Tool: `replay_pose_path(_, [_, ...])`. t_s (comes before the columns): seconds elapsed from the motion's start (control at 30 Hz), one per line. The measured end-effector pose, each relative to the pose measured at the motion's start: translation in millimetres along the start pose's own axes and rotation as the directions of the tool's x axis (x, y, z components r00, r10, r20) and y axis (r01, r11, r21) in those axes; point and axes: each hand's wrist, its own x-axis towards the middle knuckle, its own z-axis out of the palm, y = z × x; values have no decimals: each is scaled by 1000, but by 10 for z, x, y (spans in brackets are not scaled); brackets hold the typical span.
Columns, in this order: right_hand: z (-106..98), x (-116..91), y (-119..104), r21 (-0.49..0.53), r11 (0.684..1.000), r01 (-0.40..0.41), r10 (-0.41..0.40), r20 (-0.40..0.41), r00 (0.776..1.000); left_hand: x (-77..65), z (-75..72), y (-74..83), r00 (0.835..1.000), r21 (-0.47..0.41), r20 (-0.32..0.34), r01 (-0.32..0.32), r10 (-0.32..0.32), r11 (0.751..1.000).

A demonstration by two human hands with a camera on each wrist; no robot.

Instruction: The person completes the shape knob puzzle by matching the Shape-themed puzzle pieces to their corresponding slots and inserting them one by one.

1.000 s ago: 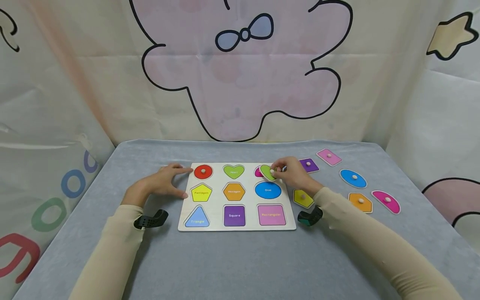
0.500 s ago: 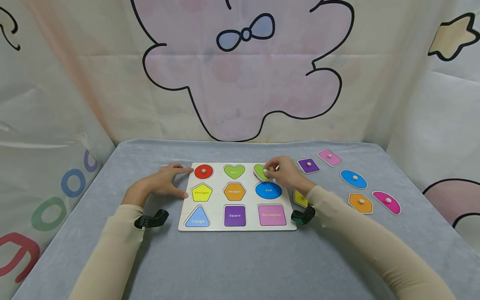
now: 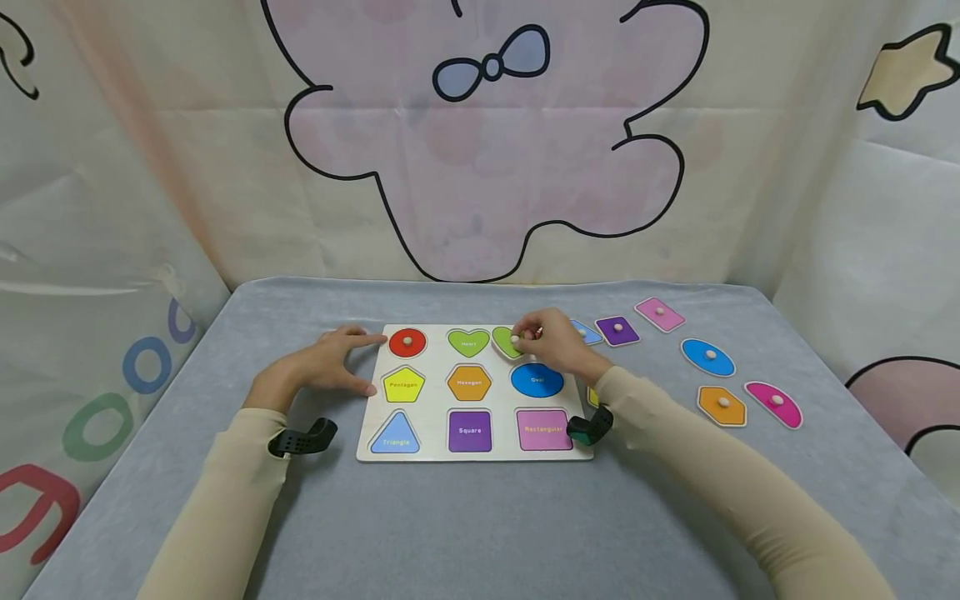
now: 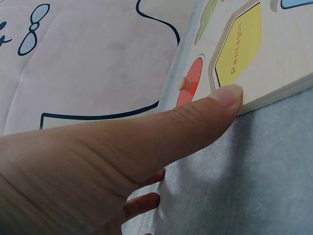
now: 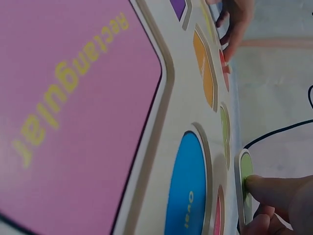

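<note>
A white wooden puzzle board (image 3: 432, 421) with coloured, labelled shape recesses lies on the table. My left hand (image 3: 318, 367) rests at its left edge, index finger by the red circle piece (image 3: 397, 344), thumb on the edge near the yellow pentagon recess (image 4: 242, 41). With the right hand (image 3: 561, 343) I pinch the knob of a green heart piece (image 3: 506, 340). The piece hovers tilted over the top row, just right of the green heart recess (image 3: 468, 342). In the right wrist view the heart piece (image 5: 244, 171) appears edge-on, raised above the board; the right hand hides the top-right recess from the head view.
Several knobbed pieces lie right of the board: a blue triangle (image 3: 587, 332), purple square (image 3: 617, 332), pink rectangle (image 3: 659, 314), blue oval (image 3: 707, 358), orange hexagon (image 3: 722, 406) and magenta piece (image 3: 774, 405). A yellow piece (image 3: 592, 397) is mostly covered by the right forearm.
My right hand has moved left with the green heart piece, from over the top-right recess toward the heart recess. The blue triangle has come into view behind it. The left hand stays put.
</note>
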Motion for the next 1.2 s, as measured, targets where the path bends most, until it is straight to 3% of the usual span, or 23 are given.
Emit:
replay_pose_path(0.23, [51, 41, -98, 19, 1000, -20, 20, 11, 1000, 8, 0, -4, 1000, 0, -1, 1, -1, 1000])
replay_pose_path(0.57, [117, 110, -202, 36, 999, 12, -13, 12, 1000, 22, -3, -28, 1000, 2, -6, -20, 20, 1000])
replay_pose_path(1.2, [256, 255, -294, 73, 997, 23, -25, 26, 999, 41, 10, -61, 1000, -4, 9, 0, 0, 1000])
